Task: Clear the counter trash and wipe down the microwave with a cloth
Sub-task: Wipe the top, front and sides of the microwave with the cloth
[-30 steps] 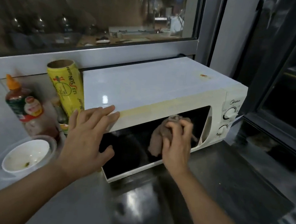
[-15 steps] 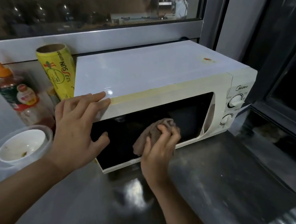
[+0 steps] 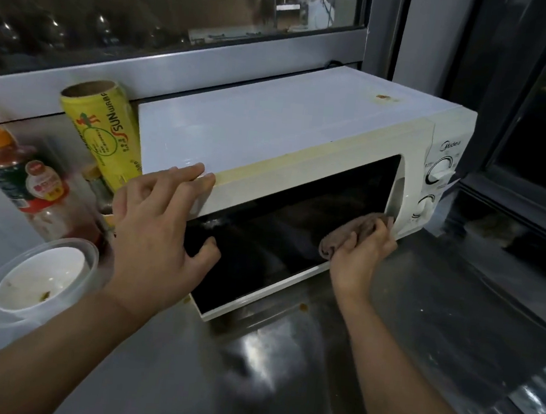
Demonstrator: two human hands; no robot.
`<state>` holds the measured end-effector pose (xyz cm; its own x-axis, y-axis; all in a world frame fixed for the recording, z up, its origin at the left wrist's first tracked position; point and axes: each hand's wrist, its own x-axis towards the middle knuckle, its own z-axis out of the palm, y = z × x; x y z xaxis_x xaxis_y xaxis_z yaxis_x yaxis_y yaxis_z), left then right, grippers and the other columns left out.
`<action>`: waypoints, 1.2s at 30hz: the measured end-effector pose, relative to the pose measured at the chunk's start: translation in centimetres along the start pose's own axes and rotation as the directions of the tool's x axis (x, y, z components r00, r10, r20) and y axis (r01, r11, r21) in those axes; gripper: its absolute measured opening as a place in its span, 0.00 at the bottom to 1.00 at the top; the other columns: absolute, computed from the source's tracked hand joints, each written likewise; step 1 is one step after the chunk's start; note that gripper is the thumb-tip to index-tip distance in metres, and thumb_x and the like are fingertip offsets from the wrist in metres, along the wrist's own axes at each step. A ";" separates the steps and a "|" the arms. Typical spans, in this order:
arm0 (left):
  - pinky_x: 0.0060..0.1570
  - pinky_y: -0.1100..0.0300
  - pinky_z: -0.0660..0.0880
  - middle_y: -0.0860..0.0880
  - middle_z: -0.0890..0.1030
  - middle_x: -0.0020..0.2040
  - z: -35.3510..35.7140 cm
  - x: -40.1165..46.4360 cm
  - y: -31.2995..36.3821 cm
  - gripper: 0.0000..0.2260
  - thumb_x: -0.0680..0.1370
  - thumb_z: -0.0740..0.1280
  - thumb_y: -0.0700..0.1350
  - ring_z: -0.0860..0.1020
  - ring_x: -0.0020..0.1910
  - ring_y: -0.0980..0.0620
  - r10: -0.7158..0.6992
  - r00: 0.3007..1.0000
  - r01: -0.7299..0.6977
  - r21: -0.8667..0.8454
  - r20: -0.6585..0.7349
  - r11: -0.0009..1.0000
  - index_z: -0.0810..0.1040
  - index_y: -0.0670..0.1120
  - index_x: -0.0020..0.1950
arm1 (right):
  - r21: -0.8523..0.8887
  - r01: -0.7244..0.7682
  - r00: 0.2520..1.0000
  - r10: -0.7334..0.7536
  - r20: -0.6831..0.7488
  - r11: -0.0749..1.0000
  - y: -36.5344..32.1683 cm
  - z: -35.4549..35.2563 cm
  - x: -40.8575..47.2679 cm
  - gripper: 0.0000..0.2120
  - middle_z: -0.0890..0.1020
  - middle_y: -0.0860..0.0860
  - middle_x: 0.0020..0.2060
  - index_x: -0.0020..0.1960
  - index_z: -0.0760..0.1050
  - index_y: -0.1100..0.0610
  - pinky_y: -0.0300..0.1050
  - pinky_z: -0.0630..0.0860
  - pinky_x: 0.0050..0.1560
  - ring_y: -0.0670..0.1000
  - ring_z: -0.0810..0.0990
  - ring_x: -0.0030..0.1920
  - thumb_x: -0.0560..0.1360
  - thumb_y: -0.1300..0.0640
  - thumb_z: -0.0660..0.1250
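Head view: right hand (image 3: 362, 249) is gripping a bunched brown cloth (image 3: 351, 232), fingers curled round it, pressing it to the lower right corner of the microwave (image 3: 272, 133) door glass, just beside the door handle recess. Left hand (image 3: 159, 226) is lying open with fingers straight, fingertips on the microwave's top front edge at its left end, thumb down on the dark glass, looks like it is bracing the unit.

Progress, judged: door wiping is under way. Still left: an orange stain (image 3: 383, 98) sitting on the microwave top near its right rear, yellowed strip along the top front edge, dial panel at the microwave's right.

Trash part looks not done: used white bowl in a clear container (image 3: 37, 281) with food bits is sitting left of the microwave, a small brown spot on the tabletop (image 3: 437, 322) just below the door's lower edge. Yellow roll (image 3: 102, 130) and sauce bottle (image 3: 18, 175) are standing left of the microwave.
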<state>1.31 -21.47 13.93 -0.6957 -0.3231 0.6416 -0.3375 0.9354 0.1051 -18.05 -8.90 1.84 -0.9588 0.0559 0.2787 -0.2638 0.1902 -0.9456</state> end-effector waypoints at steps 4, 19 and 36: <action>0.56 0.51 0.61 0.49 0.74 0.65 -0.2 0.1 0.0 0.28 0.65 0.61 0.54 0.69 0.60 0.42 0.009 1.000 -0.009 0.002 0.016 1.000 0.73 0.47 0.64 | -0.025 0.266 0.962 -0.267 -0.060 0.964 -4.7 -0.7 1.8 0.24 0.60 0.62 0.70 0.71 0.61 0.66 0.43 0.57 0.73 0.58 0.60 0.73 0.75 0.69 0.60; 0.59 0.49 0.61 0.50 0.74 0.66 0.9 0.1 -0.6 0.27 0.65 0.63 0.51 0.71 0.62 0.41 0.016 0.999 -0.016 -0.025 -0.028 1.000 0.72 0.48 0.64 | -0.138 0.112 0.987 -0.126 -0.100 0.984 4.1 2.3 -1.6 0.29 0.56 0.59 0.74 0.73 0.59 0.64 0.44 0.50 0.75 0.56 0.52 0.75 0.72 0.72 0.57; 0.57 0.48 0.63 0.49 0.74 0.65 0.8 -0.1 -0.5 0.28 0.65 0.64 0.52 0.70 0.59 0.39 0.025 0.998 -0.025 -0.004 -0.062 1.000 0.73 0.47 0.64 | -0.038 -0.111 0.993 0.110 -0.033 0.993 5.2 1.2 0.6 0.21 0.60 0.64 0.67 0.66 0.63 0.68 0.27 0.55 0.62 0.60 0.66 0.67 0.73 0.73 0.58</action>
<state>0.99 -21.99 13.20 -0.6630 -0.2903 0.6901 -0.3175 0.9438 0.0920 -20.08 -9.03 -3.10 -0.9779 0.1087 0.1787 -0.1517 0.2196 -0.9637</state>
